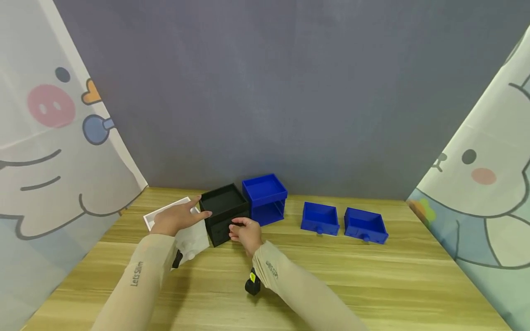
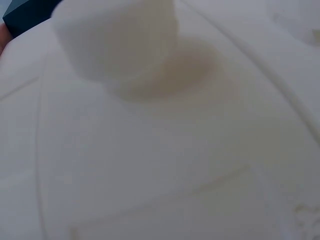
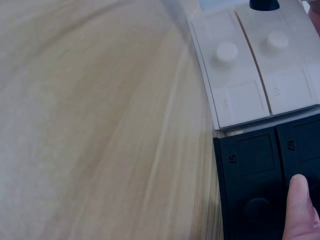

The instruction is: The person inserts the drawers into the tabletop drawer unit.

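Note:
My left hand (image 1: 177, 218) lies across the white box (image 1: 189, 239), its thumb and index finger spread toward the left side of the black box (image 1: 223, 201). At the front of the black box, the bent fingers of my right hand (image 1: 247, 233) pinch the knob of the upper drawer. The right wrist view has a fingertip of that hand (image 3: 300, 212) against the upper black drawer front (image 3: 304, 145), partly covering its knob; the lower black drawer (image 3: 254, 185) sits flush beside it. A white drawer front with a round knob (image 2: 117, 40) fills the left wrist view.
Right of the black box stands a blue cabinet (image 1: 265, 195) with an open, hollow front. Two blue drawers, one left (image 1: 320, 218) and one right (image 1: 366, 225), lie farther right on the wooden table (image 1: 323, 280). A grey backdrop (image 1: 265, 92) rises behind.

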The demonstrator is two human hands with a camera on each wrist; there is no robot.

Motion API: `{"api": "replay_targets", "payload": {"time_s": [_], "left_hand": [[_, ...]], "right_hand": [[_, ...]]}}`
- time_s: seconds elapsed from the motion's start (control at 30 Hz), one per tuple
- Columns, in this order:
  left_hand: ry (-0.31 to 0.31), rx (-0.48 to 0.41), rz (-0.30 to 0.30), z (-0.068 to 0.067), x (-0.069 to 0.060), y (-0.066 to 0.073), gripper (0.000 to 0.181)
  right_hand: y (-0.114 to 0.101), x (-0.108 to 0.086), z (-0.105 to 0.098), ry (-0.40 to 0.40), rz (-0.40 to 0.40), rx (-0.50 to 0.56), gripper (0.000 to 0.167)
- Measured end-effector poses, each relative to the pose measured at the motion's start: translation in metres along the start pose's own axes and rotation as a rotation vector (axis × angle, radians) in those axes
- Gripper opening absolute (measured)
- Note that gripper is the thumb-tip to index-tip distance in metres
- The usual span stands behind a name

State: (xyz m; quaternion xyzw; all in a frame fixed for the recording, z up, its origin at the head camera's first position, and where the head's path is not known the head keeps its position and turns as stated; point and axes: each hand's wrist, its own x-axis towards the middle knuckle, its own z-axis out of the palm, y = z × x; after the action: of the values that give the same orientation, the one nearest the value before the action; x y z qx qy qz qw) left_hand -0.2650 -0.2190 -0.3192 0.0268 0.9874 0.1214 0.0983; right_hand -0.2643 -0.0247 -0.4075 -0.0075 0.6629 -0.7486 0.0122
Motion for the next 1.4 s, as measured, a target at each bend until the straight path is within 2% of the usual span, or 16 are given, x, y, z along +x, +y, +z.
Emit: {"api": "replay_targets", "payload": {"time_s": [0.27,0.47,0.53,0.67,0.8,1.0,1.13,1.2,1.4], "left_hand": [[0.004,-0.005,0.005,0.002,0.001,0.008,0.091],[0.0,0.009,0.008,0.003,0.003,0.01,0.092],[-0.001,0.014,0.014,0.002,0.004,0.011,0.092],[-0.021,0.0,0.003,-0.001,0.007,0.013,0.092],[-0.02,-0.016,-0.012,-0.009,0.008,0.014,0.094],[-0.011,0.042,-0.019,-0.017,0.001,0.013,0.096],[0.046,0.037,0.013,-0.021,-0.001,0.018,0.089],[0.095,0.053,0.043,-0.023,0.001,0.024,0.085],[0.23,0.114,0.131,-0.02,0.018,0.047,0.069]], "right_hand": [[0.0,0.001,-0.009,-0.004,0.018,0.001,0.019],[-0.007,0.003,-0.026,-0.118,0.145,0.01,0.03],[-0.011,0.005,-0.037,-0.175,0.188,-0.004,0.034],[-0.021,0.006,-0.064,-0.257,0.2,-0.088,0.037],[-0.034,0.01,-0.096,-0.27,0.204,-0.161,0.039],[-0.043,0.005,-0.15,-0.266,0.214,-0.301,0.042],[-0.045,0.0,-0.187,-0.237,0.221,-0.36,0.045],[-0.045,-0.002,-0.203,-0.201,0.23,-0.364,0.044],[-0.04,-0.013,-0.241,-0.157,0.254,-0.342,0.047]]}}
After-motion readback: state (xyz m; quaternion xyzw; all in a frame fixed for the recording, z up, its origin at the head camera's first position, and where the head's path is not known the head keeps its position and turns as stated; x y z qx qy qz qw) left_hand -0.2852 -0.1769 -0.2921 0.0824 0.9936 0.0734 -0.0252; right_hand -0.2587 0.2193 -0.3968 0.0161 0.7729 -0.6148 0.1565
